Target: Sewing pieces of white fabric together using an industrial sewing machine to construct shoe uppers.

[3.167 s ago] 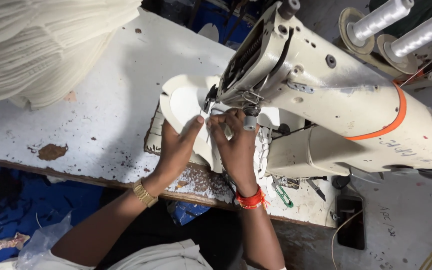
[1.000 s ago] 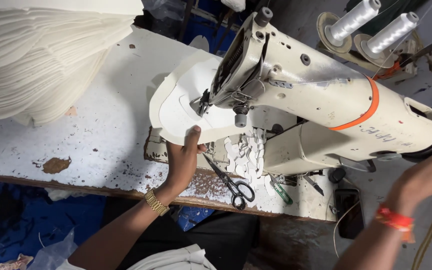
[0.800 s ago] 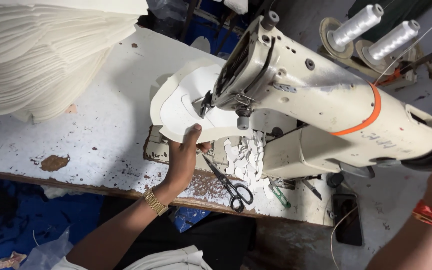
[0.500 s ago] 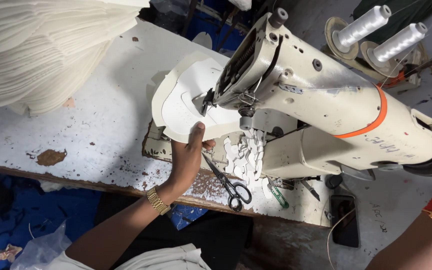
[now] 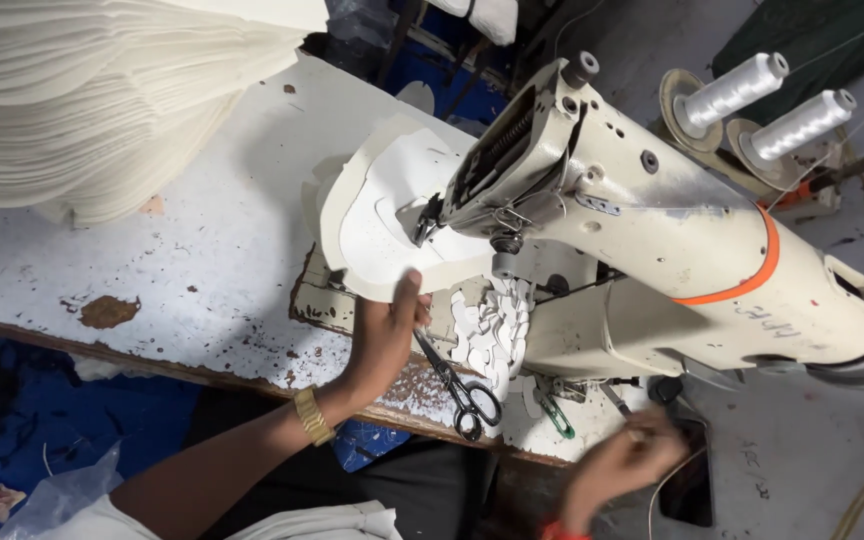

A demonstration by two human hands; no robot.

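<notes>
My left hand pinches the near edge of a cream curved fabric piece that lies under the needle of a cream sewing machine. My right hand is low at the front right, blurred, near the table's edge by a green thread clipper; whether it holds anything cannot be told. Black scissors lie just right of my left hand, beside a heap of small white cut pieces.
A tall stack of cream fabric pieces fills the back left of the worn white table. Two white thread cones stand behind the machine. Blue cloth and a plastic bag lie on the floor below.
My right hand came off the needle area, swung far right out past the machine, and has now dropped to the table's front edge. My left hand stayed on the fabric piece.
</notes>
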